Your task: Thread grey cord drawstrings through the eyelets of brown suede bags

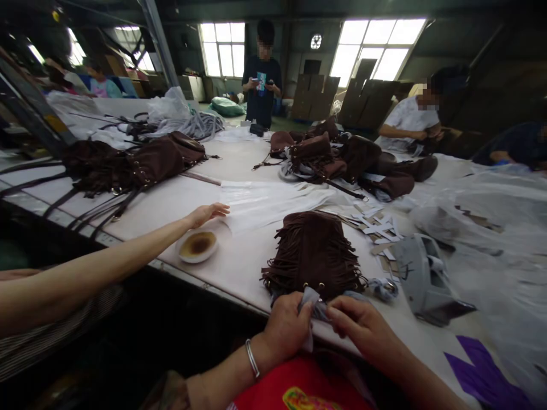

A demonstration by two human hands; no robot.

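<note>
A dark brown fringed bag (314,250) lies at the table's front edge, its eyeleted end toward me. Grey thin cloth (311,297), seemingly lining or wrapping, sticks out of that end. My left hand (287,323), with a silver bangle on the wrist, is closed around this cloth, and part of it hangs below the fingers. Beside it, my right hand (356,324) has thumb and fingers pinched together at the cloth's right side. What sits between those fingertips is too small to make out.
Another person's arm (141,247) reaches in from the left, above a dish of brown liquid (197,246). White sheets (269,202) lie mid-table. Brown bags (162,159) are piled left and farther back. A tape dispenser (427,279) stands right, near purple pieces (487,373). Co-workers are beyond.
</note>
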